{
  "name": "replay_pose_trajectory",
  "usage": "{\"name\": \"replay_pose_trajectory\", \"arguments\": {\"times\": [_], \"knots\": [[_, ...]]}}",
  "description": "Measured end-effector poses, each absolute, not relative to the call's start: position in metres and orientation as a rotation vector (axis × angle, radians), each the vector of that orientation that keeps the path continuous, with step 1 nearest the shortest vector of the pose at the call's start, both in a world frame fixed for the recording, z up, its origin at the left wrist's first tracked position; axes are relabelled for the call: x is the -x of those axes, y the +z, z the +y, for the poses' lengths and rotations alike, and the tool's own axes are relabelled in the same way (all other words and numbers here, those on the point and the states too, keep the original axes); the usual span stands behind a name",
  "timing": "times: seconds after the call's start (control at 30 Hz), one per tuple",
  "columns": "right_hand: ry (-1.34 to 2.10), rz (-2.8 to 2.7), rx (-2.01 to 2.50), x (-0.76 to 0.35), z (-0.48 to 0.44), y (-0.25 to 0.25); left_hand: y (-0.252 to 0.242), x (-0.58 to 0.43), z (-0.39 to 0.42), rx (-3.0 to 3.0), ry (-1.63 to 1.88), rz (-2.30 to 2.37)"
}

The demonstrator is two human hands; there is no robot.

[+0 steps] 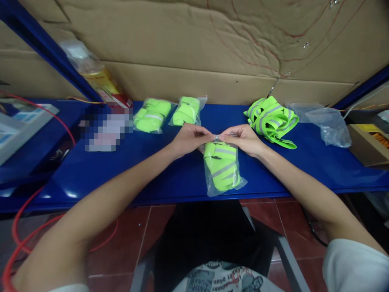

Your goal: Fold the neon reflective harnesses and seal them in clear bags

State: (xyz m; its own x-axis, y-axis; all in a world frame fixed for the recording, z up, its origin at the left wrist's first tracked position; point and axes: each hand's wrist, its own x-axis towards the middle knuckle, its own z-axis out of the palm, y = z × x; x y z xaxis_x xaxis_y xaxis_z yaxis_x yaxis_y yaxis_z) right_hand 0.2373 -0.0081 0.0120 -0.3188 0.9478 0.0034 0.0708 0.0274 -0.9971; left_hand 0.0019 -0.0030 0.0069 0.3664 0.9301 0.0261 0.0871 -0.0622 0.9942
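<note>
Between my hands hangs a clear zip bag (222, 166) holding a folded neon-yellow reflective strap with grey stripes. My left hand (193, 139) pinches the bag's top edge from the left, thumb and fingers closed. On the other side, my right hand (241, 139) pinches the same edge, the two thumbs almost meeting. The bag's lower end lies near the front edge of the blue table (170, 170). Beyond my right hand is a loose heap of the same reflective strap (273, 119). Farther back, left of centre, lie two filled bags, one bag (152, 115) beside another bag (187, 110).
A bottle with a yellow label (97, 77) stands at the back left. Crumpled clear bags (331, 125) lie at right beside a cardboard box (369, 144). A red hose (20, 227) curves at left. Cardboard (170, 44) lines the back.
</note>
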Motion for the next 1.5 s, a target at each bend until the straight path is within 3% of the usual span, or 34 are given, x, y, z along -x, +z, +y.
{"name": "replay_pose_trajectory", "arguments": {"times": [0.7, 1.0, 1.23, 1.5], "knots": [[1.539, -1.372, 1.155, -0.244, 0.001, 0.005, 0.009, 0.006, 0.009, -1.373, 0.784, 1.048], [1.532, -1.437, 1.076, -0.238, -0.008, 0.01, 0.012, 0.01, 0.006, -1.67, 0.682, 0.91], [1.613, -1.397, 1.084, -0.243, 0.0, 0.001, 0.007, 0.009, 0.008, -1.705, 0.853, 0.906], [1.505, -1.517, 0.962, -0.242, -0.006, 0.006, 0.017, 0.015, 0.003, -1.659, 0.536, 0.863]]}}
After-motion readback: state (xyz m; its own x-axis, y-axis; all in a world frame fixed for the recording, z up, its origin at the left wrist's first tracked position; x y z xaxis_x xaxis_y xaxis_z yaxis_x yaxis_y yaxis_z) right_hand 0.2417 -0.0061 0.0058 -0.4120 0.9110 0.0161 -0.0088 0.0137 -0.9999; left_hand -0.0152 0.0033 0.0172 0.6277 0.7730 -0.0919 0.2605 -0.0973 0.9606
